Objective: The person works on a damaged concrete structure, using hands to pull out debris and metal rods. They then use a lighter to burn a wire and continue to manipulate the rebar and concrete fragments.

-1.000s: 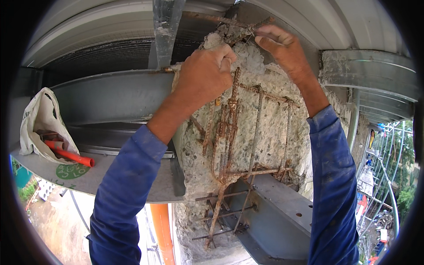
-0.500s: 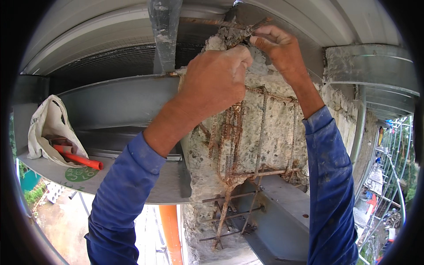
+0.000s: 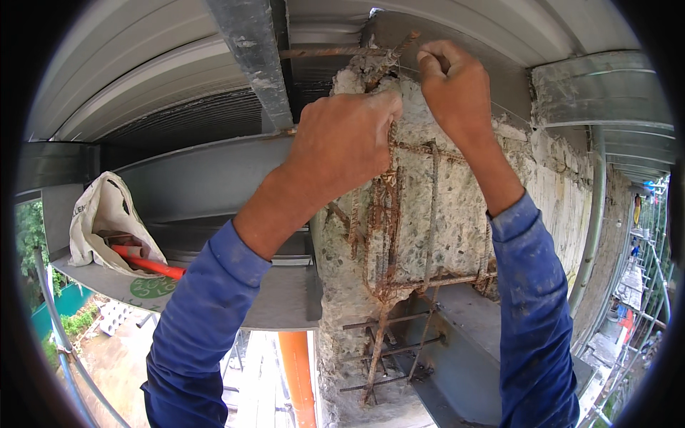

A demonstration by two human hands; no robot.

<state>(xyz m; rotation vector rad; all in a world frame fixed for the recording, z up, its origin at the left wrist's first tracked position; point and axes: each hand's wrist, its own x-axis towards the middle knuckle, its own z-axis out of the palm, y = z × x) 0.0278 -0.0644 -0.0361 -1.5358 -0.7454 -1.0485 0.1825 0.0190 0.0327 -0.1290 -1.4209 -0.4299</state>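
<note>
My left hand (image 3: 349,132) is closed in front of the broken top of a concrete column (image 3: 414,207); what its fingers hold is hidden. Higher and to the right, my right hand (image 3: 454,82) is pinched together beside a rusty rebar end (image 3: 407,46). A thin pale strand, string or wire, seems to run from the rebar toward the right fingers and on along the column's edge. Another rusty bar (image 3: 332,52) reaches left from the rebar end. Below my hands, rusty reinforcing bars (image 3: 382,221) are exposed in the chipped concrete.
On the left, a white bag (image 3: 100,221) with a red-handled tool (image 3: 160,267) lies on a grey steel beam (image 3: 214,175). A steel post (image 3: 253,57) and metal roof sheeting hang overhead. An orange pipe (image 3: 296,371) stands below; scaffolding (image 3: 642,285) is at far right.
My right hand has drawn away from the rebar end, slightly up and right. My left hand stays closed, slightly lower against the column top. The whole view has shifted a little.
</note>
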